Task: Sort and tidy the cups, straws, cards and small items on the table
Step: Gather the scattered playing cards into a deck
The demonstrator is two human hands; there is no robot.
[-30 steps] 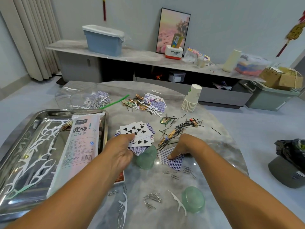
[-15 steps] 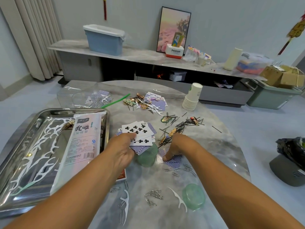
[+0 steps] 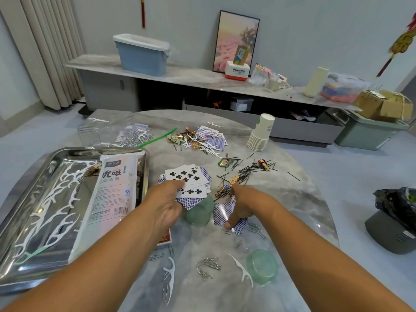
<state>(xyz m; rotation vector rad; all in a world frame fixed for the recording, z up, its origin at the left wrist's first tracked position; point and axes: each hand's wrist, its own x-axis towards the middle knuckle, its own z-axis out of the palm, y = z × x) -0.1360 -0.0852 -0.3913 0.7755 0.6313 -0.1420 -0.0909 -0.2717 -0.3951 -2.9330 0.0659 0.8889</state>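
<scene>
Playing cards are fanned in the left hand, thumb pressed on the face-up eight of clubs, fingers curled beneath the blue-backed ones at the bottom of the fan. Take the green cup lying on its side as the landmark: the fan hangs just above and partly over it. Just right of that cup the right hand pinches a blue-backed card between thumb and fingers, its edge lifted off the marble surface; another blue-backed card lies flat under the thumb tip.

Beyond the cup, toward the far edge, black hairpins lie scattered with a few gold clips, and farther still a heap of floss picks, cards and heart-shaped pins. A green straw lies beyond and left of the cup, next to a clear tray holding more cards and picks. A stack of paper cups stands far beyond and to the right.

Left of the cup sits a steel tray with white floss picks inside and a straw packet laid over its right rim. Nearer the person than the cup lie paper clips, two floss picks, and a second green cup upside down.
</scene>
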